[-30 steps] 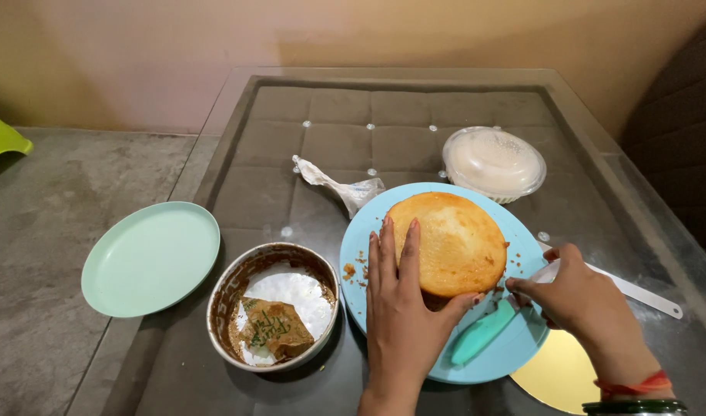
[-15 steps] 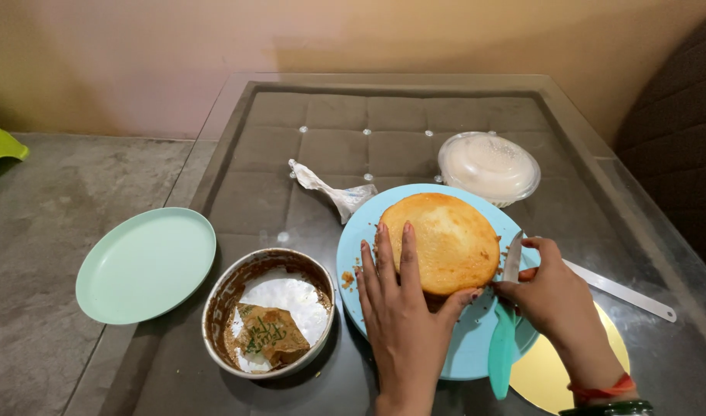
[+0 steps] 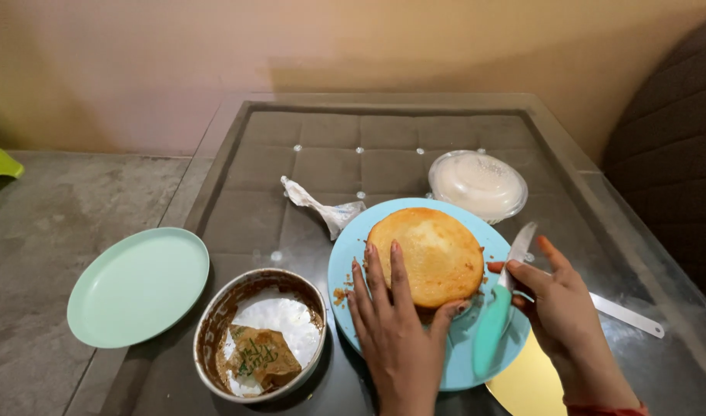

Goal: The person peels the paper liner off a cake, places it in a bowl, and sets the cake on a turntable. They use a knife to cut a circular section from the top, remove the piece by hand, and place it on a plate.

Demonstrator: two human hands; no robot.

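Observation:
A round golden sponge cake [image 3: 428, 254] lies on a light blue plate [image 3: 351, 254] on the glass table. My left hand [image 3: 395, 327] rests flat on the plate, fingers spread against the cake's near edge. My right hand [image 3: 562, 308] grips a knife [image 3: 498, 312] with a teal handle; its blade points up and away beside the cake's right edge.
A round baking tin [image 3: 214, 323] lined with greasy paper stands left of the plate. A mint green plate [image 3: 137, 285] lies further left. A lidded white bowl [image 3: 478, 183], a crumpled wrapper [image 3: 318, 204], a white spatula [image 3: 626, 314] and a gold cake board [image 3: 526, 384] surround the plate.
My right hand has swung the knife from lying low across the plate to standing up beside the cake's right edge. My left hand has stayed against the cake.

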